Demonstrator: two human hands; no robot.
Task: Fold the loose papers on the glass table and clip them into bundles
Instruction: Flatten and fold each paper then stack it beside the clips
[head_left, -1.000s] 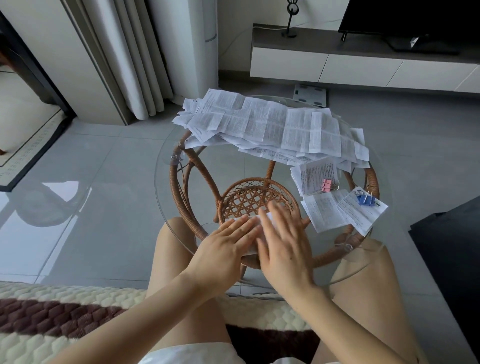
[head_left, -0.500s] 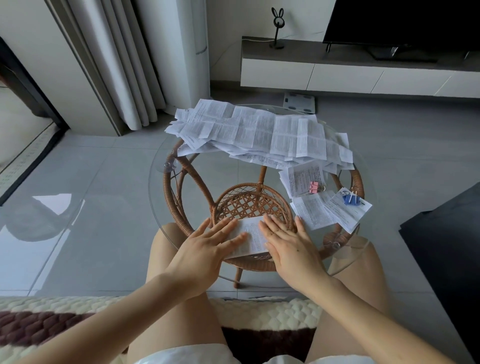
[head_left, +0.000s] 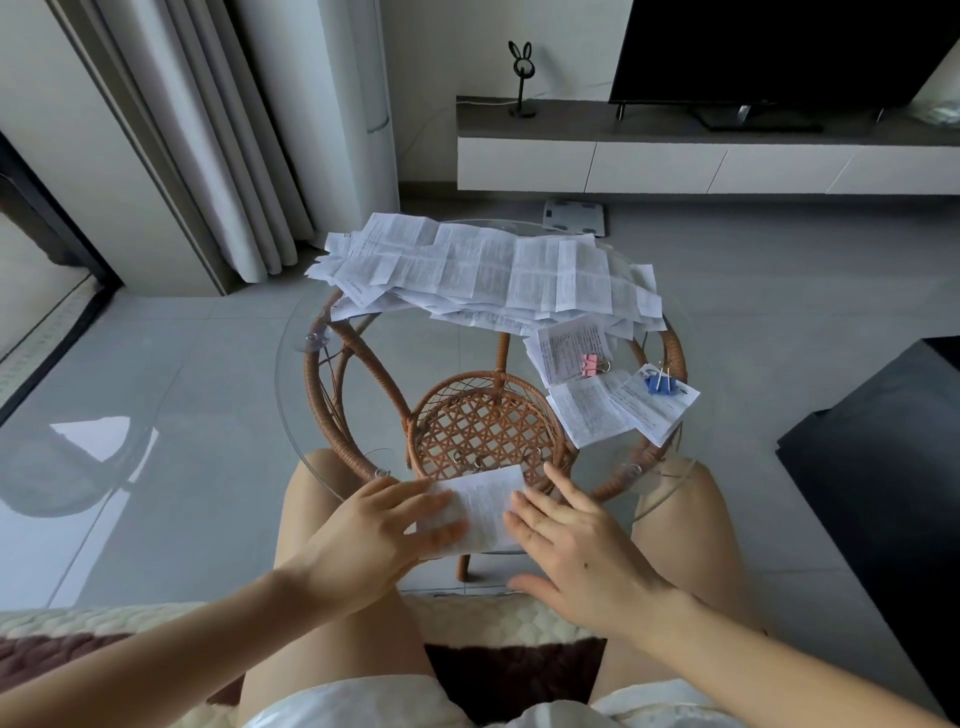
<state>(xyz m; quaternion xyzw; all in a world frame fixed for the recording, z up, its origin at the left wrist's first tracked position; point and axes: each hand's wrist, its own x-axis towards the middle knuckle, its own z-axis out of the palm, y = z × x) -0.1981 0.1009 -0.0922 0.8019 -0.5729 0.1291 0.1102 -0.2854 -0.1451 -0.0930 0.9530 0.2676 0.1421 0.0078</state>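
Between the two hands, at the near rim of the round glass worktop (head_left: 284, 374), lay the folded paper (head_left: 485, 506). The left hand (head_left: 374, 535) rested flat with straight fingers over the paper's left part. The right hand (head_left: 576, 551) lay flat and spread at its right edge, fingertips touching it, and neither hand pinched anything. From the head view the sheet sat close to the rim nearest the person, so a sideways smoothing stroke on slick glass could, I judged, slide it off onto the knees or skew the crease; uneven pressure from the two palms would cause that. Beyond the fingertips, on the far half of the worktop, the pile of loose papers (head_left: 488, 275) overhung the rim, and a careless reach could tip sheets to the floor. Ahead and to the right of the right hand lay two bundles, one under a pink clip (head_left: 589, 365), one under a blue clip (head_left: 661, 384), just beside each other and in the way of a rightward reach to the pile. Below the glass, ahead of both hands, sat a rattan basket (head_left: 483, 421); whether the small rings in it were spare clips could not be told.
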